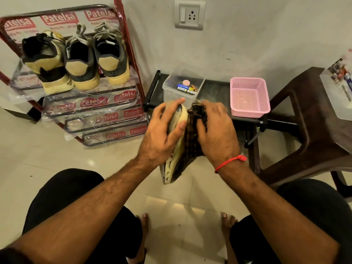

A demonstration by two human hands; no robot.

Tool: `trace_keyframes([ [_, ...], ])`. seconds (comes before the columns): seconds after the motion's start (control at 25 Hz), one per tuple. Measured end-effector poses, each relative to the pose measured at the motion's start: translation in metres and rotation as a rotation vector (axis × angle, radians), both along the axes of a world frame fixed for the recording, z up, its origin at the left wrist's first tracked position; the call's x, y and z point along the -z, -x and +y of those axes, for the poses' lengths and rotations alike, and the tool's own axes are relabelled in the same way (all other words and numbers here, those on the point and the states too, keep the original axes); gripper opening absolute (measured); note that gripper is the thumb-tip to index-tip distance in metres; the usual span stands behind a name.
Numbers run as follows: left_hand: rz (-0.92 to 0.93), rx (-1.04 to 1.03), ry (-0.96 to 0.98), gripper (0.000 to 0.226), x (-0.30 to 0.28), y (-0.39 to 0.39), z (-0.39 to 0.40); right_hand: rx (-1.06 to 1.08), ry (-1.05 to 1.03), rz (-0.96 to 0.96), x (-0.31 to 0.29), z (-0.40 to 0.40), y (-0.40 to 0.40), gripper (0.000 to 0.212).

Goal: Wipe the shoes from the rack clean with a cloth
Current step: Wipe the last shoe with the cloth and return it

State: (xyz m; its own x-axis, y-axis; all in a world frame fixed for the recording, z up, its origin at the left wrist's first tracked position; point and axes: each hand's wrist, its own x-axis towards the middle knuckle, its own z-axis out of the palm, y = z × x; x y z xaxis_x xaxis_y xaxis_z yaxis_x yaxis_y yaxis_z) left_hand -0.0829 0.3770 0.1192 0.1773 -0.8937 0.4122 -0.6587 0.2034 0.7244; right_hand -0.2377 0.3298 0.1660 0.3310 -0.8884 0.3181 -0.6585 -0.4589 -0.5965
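My left hand (163,130) grips a shoe with a pale yellow sole (176,121), held on its side in the air over the floor between my knees. A dark checked cloth (192,141) lies against the shoe's upper, and my right hand (217,130) holds it there, fingers curled into the fabric. Most of the shoe's upper is hidden under the cloth and both hands. Three more shoes (76,60) with dark uppers and yellow soles stand heels-out on the top shelf of the red shoe rack (133,60) at the far left.
A low black stand (215,90) behind my hands carries a clear box of batteries (182,86) and a pink mesh basket (249,96). A brown plastic stool (312,119) stands at the right. My knees and bare feet frame the tiled floor (57,149).
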Motion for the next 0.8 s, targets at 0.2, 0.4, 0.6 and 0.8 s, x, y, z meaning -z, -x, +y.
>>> trace_keyframes([
  [0.2,0.289,-0.343,-0.039,0.064,0.001,-0.025,-0.016,-0.276,0.040,0.328,0.019,0.035,-0.018,0.035],
  [0.4,0.313,-0.375,0.011,0.064,-0.005,-0.036,-0.020,-0.252,0.001,0.052,0.013,0.027,-0.013,0.037],
  [0.6,0.175,-0.166,-0.052,0.060,-0.004,-0.001,-0.007,0.044,0.164,-0.449,-0.003,-0.004,-0.012,0.043],
  [0.8,0.397,-0.307,-0.078,0.049,-0.014,-0.013,-0.019,-0.116,0.273,0.115,0.027,0.016,-0.018,0.060],
])
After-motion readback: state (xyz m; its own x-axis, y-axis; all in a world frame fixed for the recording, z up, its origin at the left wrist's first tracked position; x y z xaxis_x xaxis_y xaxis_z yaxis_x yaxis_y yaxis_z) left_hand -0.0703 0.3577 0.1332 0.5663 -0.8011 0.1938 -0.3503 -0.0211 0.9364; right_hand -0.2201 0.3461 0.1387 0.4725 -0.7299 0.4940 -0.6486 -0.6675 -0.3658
